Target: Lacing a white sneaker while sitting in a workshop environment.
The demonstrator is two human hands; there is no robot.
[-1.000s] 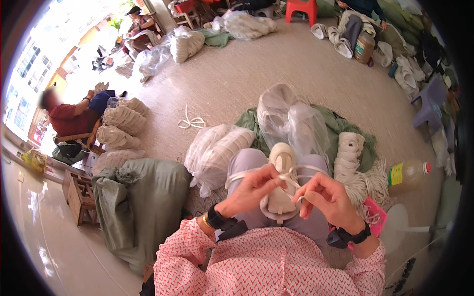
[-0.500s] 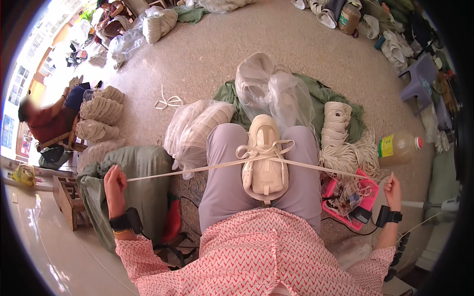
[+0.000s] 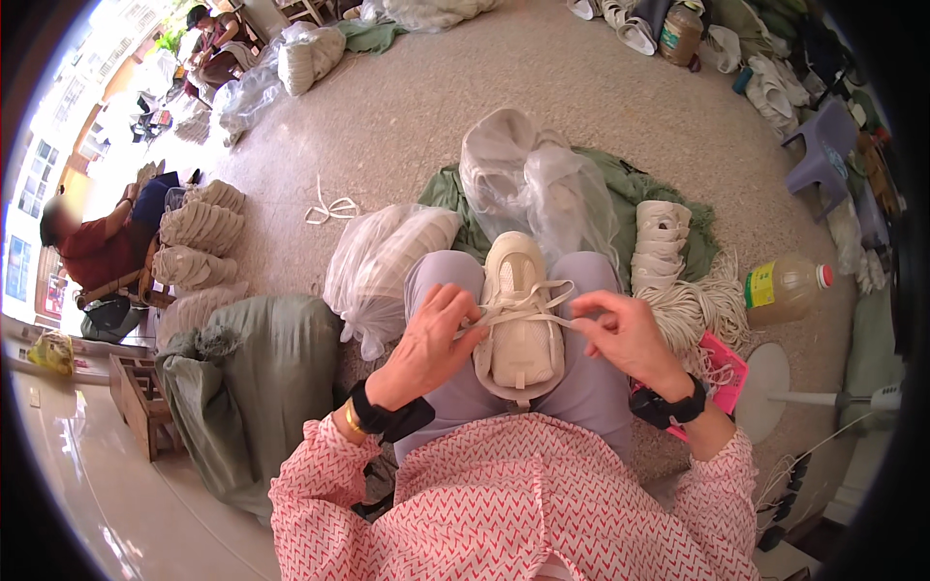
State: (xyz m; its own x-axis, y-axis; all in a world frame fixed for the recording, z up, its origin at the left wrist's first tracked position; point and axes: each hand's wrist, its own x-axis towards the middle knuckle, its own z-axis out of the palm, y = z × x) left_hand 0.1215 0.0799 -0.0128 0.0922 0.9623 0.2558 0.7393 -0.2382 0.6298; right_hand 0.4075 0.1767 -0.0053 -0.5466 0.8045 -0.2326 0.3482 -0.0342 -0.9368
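A cream sneaker (image 3: 523, 360) rests across my lap, its toe pointing away from me. A flat cream shoelace (image 3: 528, 308) runs through it, with loops lying over the tongue. My left hand (image 3: 426, 347) is beside the shoe's left edge, fingers closed on the lace. On the other side, my right hand (image 3: 630, 339) pinches the lace between thumb and forefinger, the other fingers curled. Both hands are close to the shoe, and the lace ends are partly hidden by my fingers.
Bagged shoes (image 3: 392, 261) and a larger clear bag (image 3: 542, 184) lie ahead on green cloth. To the right are stacked shoe uppers (image 3: 661, 242), bundled laces (image 3: 712, 300), a pink basket (image 3: 727, 373) and a jug (image 3: 790, 288). A green sack (image 3: 262, 387) and wooden stool (image 3: 140, 397) stand left; people sit beyond.
Both hands have come inward from far out on either side to the shoe. The lace, stretched wide and taut before, is now gathered near the shoe.
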